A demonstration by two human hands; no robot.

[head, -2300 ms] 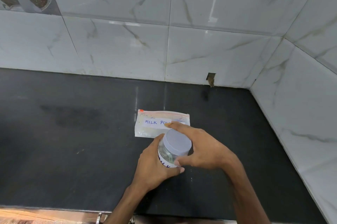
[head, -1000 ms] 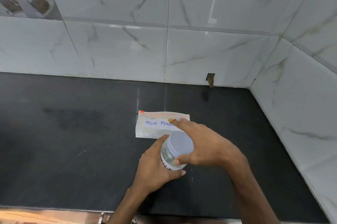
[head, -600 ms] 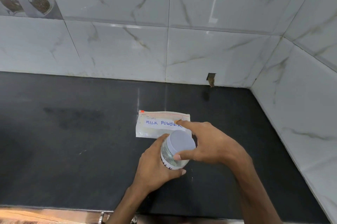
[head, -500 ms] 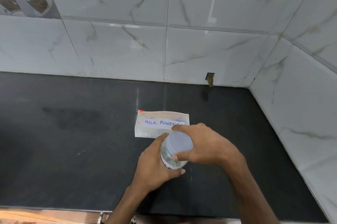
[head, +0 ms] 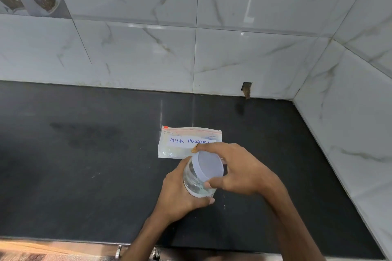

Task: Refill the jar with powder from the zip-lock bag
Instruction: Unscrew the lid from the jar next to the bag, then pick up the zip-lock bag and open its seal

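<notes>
1. One clear round plastic jar.
2. One pale lilac round plastic lid.
3. One clear rectangular zip-lock bag with an orange-red seal strip, bearing one white hand-lettered label.
4. Two bare hands: one left hand and one right hand.
5. One black polished stone counter.
6. One small dark square notch at the foot of the white marbled wall tiles.
7. Two small silvery metal fittings at the counter's near edge.
</notes>
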